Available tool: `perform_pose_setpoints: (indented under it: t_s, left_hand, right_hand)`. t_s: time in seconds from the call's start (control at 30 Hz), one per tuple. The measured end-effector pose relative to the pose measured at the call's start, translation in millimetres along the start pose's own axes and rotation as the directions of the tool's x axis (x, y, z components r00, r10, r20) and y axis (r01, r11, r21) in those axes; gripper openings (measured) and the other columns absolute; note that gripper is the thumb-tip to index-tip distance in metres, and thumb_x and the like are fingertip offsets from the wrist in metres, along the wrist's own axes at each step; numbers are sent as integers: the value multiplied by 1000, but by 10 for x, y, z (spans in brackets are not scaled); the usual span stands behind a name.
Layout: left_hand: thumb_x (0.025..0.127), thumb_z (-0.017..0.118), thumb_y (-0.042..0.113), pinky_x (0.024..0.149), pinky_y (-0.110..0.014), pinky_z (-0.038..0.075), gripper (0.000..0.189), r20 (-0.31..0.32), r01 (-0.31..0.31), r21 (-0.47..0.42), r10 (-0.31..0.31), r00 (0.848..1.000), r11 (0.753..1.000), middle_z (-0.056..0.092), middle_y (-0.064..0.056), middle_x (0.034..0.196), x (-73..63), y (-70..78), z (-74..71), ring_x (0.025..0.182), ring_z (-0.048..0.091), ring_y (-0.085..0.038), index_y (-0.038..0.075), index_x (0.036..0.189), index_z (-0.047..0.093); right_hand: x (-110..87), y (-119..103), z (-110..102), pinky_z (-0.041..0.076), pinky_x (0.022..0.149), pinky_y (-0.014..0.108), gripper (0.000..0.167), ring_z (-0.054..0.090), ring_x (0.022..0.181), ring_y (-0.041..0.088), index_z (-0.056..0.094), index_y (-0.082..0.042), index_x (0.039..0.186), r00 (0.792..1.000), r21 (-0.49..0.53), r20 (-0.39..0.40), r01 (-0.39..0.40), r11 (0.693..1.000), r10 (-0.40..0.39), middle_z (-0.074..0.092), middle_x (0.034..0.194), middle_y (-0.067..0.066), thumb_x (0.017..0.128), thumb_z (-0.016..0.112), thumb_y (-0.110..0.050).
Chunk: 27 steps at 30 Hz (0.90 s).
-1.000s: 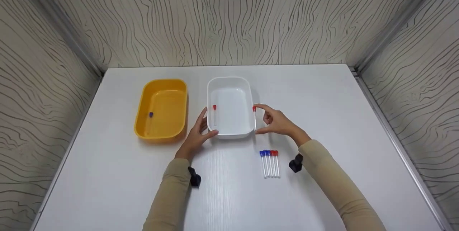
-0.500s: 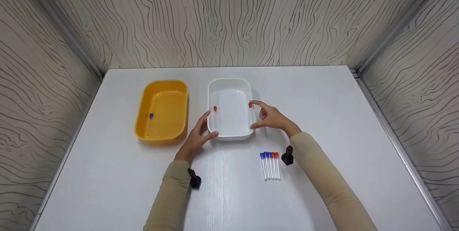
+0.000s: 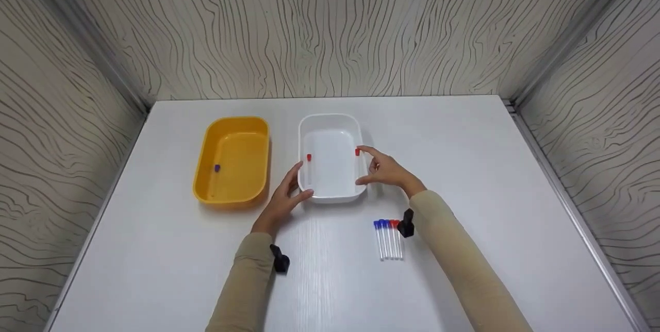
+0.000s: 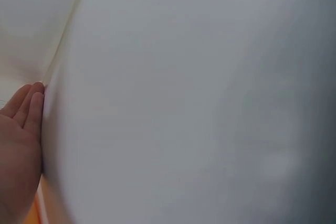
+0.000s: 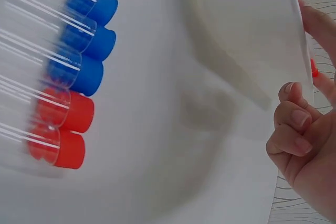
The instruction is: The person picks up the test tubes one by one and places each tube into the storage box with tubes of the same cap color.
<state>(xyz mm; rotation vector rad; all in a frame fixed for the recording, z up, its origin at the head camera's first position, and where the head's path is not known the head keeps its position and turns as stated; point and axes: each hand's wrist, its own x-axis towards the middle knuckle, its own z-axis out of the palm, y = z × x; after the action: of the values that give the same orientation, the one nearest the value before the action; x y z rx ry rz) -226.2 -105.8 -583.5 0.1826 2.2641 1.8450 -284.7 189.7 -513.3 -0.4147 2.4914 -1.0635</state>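
My right hand (image 3: 389,171) pinches a red-capped test tube (image 3: 357,152) lengthwise, index finger at the cap and thumb at the bottom end. The tube is just inside the right wall of the white bin (image 3: 332,198); its red cap (image 5: 314,68) peeks past the bin in the right wrist view, where the other fingers are curled in. At the bin's near left corner is my left hand (image 3: 282,202), straight fingers (image 4: 34,111) against the outer wall and thumb at the rim. Another red-capped test tube (image 3: 309,167) lies inside the bin, along its left side.
To the left stands a yellow bin (image 3: 231,202) with a blue-capped test tube (image 3: 216,168) in it. Several test tubes (image 3: 389,242) with blue and red caps lie in a row on the white table (image 3: 330,280), partly under the right wrist's camera.
My right hand has carried the red-capped test tube leftward from outside the white bin's right rim to inside it. The left hand stays at the bin's corner.
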Motion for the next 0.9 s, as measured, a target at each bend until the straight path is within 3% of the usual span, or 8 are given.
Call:
perform_pose_setpoints:
  t_s: [0.33,0.6,0.77,0.9]
  left_hand:
    - [87,71,21,123,-46,24,82,4,20,-7,-20,1000,1000,36,-15,155,-2,69,-6,145,36,-31,30,153,22]
    - [86,72,26,123,-47,26,81,-6,51,7,-51,999,999,39,-10,154,17,18,-2,143,39,-28,38,150,23]
    - [86,72,25,122,-46,28,81,-8,36,9,-35,999,999,42,-12,151,17,14,-4,142,41,-28,37,150,23]
    - [86,72,20,121,-46,29,81,1,-9,-15,9,1000,1000,42,-16,150,10,10,-5,140,42,-31,30,151,24]
  right_hand:
    - [21,12,24,36,69,27,96,42,73,14,28,-21,152,999,21,-6,-40,999,40,44,77,-2,74,83,-34]
    - [-26,-20,76,40,71,26,87,44,80,16,30,-23,151,998,54,-36,-55,997,57,46,85,1,79,79,-31]
    - [-82,-49,79,39,68,25,84,44,78,16,33,-21,150,999,65,-44,-12,998,15,46,84,0,80,78,-30]
    - [-129,-22,64,37,64,22,84,42,72,12,34,-13,149,996,77,-53,75,994,-71,48,79,-2,80,78,-30]
